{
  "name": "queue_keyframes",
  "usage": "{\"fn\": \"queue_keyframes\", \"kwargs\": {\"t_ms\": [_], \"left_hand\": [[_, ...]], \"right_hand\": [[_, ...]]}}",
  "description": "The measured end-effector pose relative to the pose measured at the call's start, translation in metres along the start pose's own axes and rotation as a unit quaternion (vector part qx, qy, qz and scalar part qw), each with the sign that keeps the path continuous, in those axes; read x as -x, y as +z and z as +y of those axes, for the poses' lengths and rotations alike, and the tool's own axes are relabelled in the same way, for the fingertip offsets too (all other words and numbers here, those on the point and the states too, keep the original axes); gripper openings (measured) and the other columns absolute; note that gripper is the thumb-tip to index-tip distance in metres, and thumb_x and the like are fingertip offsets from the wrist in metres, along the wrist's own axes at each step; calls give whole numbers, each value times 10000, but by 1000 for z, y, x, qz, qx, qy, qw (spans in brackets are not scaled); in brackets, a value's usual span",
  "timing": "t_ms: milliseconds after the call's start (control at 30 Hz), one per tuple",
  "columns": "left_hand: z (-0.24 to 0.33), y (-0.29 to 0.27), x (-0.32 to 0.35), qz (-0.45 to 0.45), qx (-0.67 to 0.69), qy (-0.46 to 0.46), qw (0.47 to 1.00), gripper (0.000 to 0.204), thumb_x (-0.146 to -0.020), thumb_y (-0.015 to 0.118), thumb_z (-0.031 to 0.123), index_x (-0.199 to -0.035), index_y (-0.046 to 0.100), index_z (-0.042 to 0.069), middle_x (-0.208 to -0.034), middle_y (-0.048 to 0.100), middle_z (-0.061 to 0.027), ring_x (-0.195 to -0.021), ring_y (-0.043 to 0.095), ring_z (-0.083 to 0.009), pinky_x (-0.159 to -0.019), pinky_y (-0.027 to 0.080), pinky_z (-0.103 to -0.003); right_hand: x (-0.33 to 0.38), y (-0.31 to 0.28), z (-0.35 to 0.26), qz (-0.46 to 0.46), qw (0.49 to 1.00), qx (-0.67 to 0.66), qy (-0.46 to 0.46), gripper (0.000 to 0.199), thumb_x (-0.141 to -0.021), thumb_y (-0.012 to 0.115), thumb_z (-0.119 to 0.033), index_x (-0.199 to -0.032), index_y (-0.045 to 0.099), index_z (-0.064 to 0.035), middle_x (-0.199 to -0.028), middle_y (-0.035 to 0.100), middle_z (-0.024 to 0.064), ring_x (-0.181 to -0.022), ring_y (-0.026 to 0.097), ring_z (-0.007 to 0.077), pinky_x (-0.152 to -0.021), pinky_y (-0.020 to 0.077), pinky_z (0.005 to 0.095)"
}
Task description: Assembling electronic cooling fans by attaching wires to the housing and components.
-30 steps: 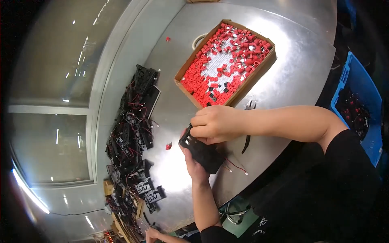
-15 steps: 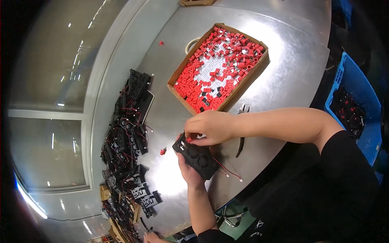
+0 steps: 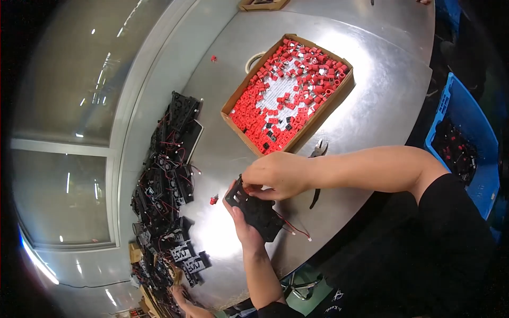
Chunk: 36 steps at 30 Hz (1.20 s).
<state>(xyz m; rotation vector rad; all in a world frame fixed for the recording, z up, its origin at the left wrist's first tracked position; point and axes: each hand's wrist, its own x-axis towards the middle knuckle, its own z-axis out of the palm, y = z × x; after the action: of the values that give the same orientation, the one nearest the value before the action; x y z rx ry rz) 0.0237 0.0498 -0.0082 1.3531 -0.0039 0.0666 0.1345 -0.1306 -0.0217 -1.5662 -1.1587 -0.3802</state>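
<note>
My left hand [image 3: 247, 229] grips a black plastic housing [image 3: 261, 216] from its left side and below, thumb against the face. Thin red and black wires with a white connector [image 3: 310, 239] trail from the housing's right side. At the housing's upper end, my right hand [image 3: 275, 175] is closed, thumb and fingers pinched against the face. A little red shows between these fingers, a small red part mostly hidden by them. To the left, a loose red cylindrical part [image 3: 213, 200] lies on the metal table.
A cardboard tray [image 3: 326, 114] of red caps and small blocks, some black, stands beyond my hands. Cutting pliers [image 3: 319, 150] lie beneath my right forearm. Black housings with wires [image 3: 161, 175] pile up left. A blue crate [image 3: 440, 124] is at right. Another person's hand [image 3: 179, 294] reaches in lower left.
Both my hands and the housing have shifted slightly down, and the housing has tilted. The wire ends have swung left. The other person's hand has moved up and left into the pile.
</note>
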Motion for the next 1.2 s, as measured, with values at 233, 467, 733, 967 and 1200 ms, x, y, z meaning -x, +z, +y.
{"fn": "queue_keyframes", "kwargs": {"t_ms": [233, 467, 733, 967, 1200], "left_hand": [[-4, 0, 0, 34, -30, 120, 992, 815, -1054, 527, 623, -1622, 261, 104, -1449, 497, -162, -1254, 602, -314, -1066, 530, -467], [-1, 23, 4, 84, -158, 159, 971, 903, -1039, 512, 675, -1628, 218, 58, -1466, 473, -190, -1285, 578, -316, -1078, 510, -446], [-5, 23, 5, 84, -197, 165, 963, 977, -1017, 530, 703, -1634, 165, 40, -1484, 447, -216, -1287, 559, -329, -1092, 490, -453], [-19, 22, 3, 50, -176, 173, 968, 948, -996, 599, 672, -1639, 232, 80, -1570, 407, -204, -1390, 512, -376, -1149, 474, -490], [-31, -12, 1, 18, -136, 216, 967, 871, -1024, 621, 581, -1648, 318, 53, -1590, 458, -251, -1402, 528, -395, -1166, 444, -526]], "right_hand": [[-7, -13, -18, 32, 906, -329, 266, 177, -975, 759, -159, -991, 637, -31, -894, 706, 29, -806, 657, 81, -724, 527, 278], [-6, -2, -19, 2, 900, -353, 258, 184, -990, 774, -172, -1047, 668, -32, -900, 694, 3, -823, 635, 68, -731, 521, 263], [-1, 9, -17, 10, 864, -406, 298, 220, -1016, 768, -225, -1009, 672, -27, -885, 695, 5, -821, 625, 63, -719, 520, 270], [9, 11, -21, 52, 939, -241, 239, 352, -1023, 740, -363, -1025, 684, -16, -865, 722, 113, -815, 692, 181, -747, 552, 358], [4, 11, -20, 17, 975, -210, 76, 228, -1041, 684, -220, -1016, 585, -15, -829, 650, 171, -772, 660, 360, -700, 501, 427]]}}
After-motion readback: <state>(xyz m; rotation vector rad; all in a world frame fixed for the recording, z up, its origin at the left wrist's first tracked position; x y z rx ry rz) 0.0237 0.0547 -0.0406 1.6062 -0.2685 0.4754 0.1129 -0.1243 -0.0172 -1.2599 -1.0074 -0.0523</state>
